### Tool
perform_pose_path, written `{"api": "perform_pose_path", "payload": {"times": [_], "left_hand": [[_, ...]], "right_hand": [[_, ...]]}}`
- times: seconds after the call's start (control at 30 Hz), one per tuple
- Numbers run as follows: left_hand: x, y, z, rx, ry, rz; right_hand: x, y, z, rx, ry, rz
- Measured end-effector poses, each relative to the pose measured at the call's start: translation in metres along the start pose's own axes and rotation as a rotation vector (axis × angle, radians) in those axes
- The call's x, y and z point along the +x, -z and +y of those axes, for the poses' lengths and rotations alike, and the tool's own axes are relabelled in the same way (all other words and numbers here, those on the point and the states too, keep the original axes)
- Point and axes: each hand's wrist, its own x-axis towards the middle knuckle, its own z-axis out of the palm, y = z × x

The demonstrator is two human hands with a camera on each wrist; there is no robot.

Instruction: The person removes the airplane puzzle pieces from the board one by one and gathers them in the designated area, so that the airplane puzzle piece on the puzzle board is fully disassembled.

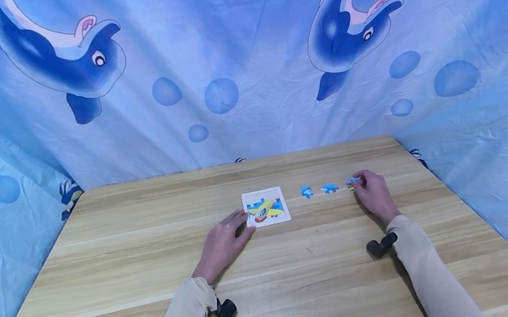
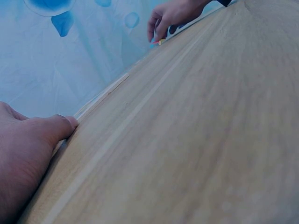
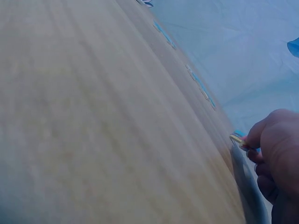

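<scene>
A square white-framed jigsaw puzzle board (image 1: 268,222) with a yellow airplane picture lies flat on the table. My left hand (image 1: 222,242) rests at its lower left, the fingers by the left edge and the thumb at the bottom corner; in the left wrist view only part of this hand (image 2: 32,154) shows. To the right, my right hand (image 1: 375,195) pinches a blue and yellow puzzle piece (image 1: 351,182) between thumb and fingers. In the right wrist view that piece (image 3: 237,137) pokes out of the fingertips, slightly tilted. The fingers partly cover it.
Two loose blue puzzle pieces, one nearer the board (image 1: 306,192) and one farther right (image 1: 329,188), lie in a row between the board and my right hand. The wooden table (image 1: 300,291) ends at a blue dolphin-print curtain (image 1: 268,119) behind and at both sides.
</scene>
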Motion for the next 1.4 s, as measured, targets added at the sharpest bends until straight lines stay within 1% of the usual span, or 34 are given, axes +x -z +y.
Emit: {"api": "perform_pose_path", "payload": {"times": [0.13,0.3,0.43,0.6,0.7,0.77,0.97,1.07,1.23,1.4], "left_hand": [[0.0,-0.001,0.0,0.0,-0.001,0.002],[-0.001,-0.001,0.0,-0.014,-0.012,0.014],[-0.001,-0.001,0.0,-0.014,-0.013,0.022],[-0.001,-0.002,0.001,-0.022,-0.014,0.021],[-0.001,-0.002,0.001,-0.022,-0.012,0.015],[-0.001,-0.002,0.001,-0.022,-0.006,0.01],[-0.001,-0.001,0.002,-0.017,0.005,0.0],[-0.001,-0.001,0.002,-0.018,0.006,0.001],[-0.001,0.0,0.002,-0.017,0.001,0.002],[0.0,0.0,0.001,-0.013,-0.001,-0.002]], "right_hand": [[0.0,-0.001,0.002,-0.057,-0.009,-0.028],[-0.001,-0.001,0.003,-0.112,-0.021,-0.044],[-0.001,-0.001,0.004,-0.126,-0.005,-0.048],[-0.003,-0.001,0.005,-0.045,0.017,0.009],[-0.005,-0.001,0.0,0.012,0.032,0.016],[-0.005,-0.002,-0.008,0.051,0.05,-0.003],[-0.008,-0.015,-0.04,0.17,0.076,-0.109],[-0.011,-0.025,-0.053,0.192,0.101,-0.147],[-0.013,-0.038,-0.067,0.209,0.159,-0.171],[-0.013,-0.048,-0.079,0.241,0.157,-0.208]]}}
